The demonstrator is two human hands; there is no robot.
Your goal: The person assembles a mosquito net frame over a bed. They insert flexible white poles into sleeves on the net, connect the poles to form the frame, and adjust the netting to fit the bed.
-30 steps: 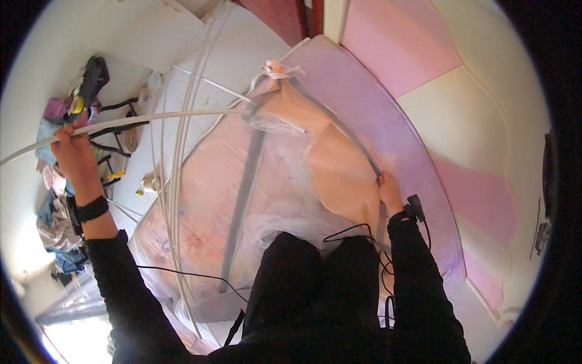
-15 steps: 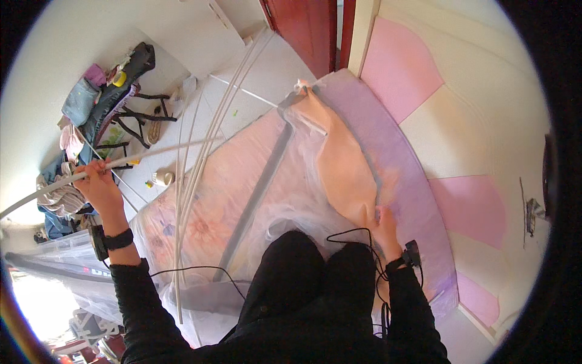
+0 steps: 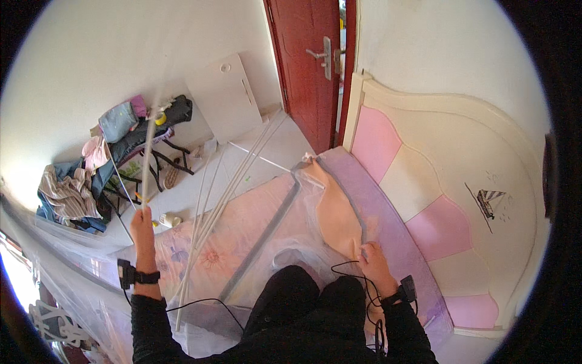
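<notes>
"Pole (image 3: 147,161) where?"

"In the left hand (image 3: 143,233), closed round it. The right hand (image 3: 373,267) pinches the cloth (image 3: 333,215) at its edge."

"And the step?"

"Handling the pole while holding the cloth, I'd judge; the next move seems to call for a steady grip and swing room."

"Surface and room?"

"Bed (image 3: 388,218) below the right hand, loose poles (image 3: 221,218) between both hands; door (image 3: 306,73) beyond them, headboard (image 3: 421,167) right of the right hand."

Pink-purple mattress (image 3: 362,189): sheer grey-banded netting (image 3: 303,244), peach fabric (image 3: 338,219) on top. Pale floor (image 3: 203,173): 1 cream container (image 3: 171,219).
</notes>
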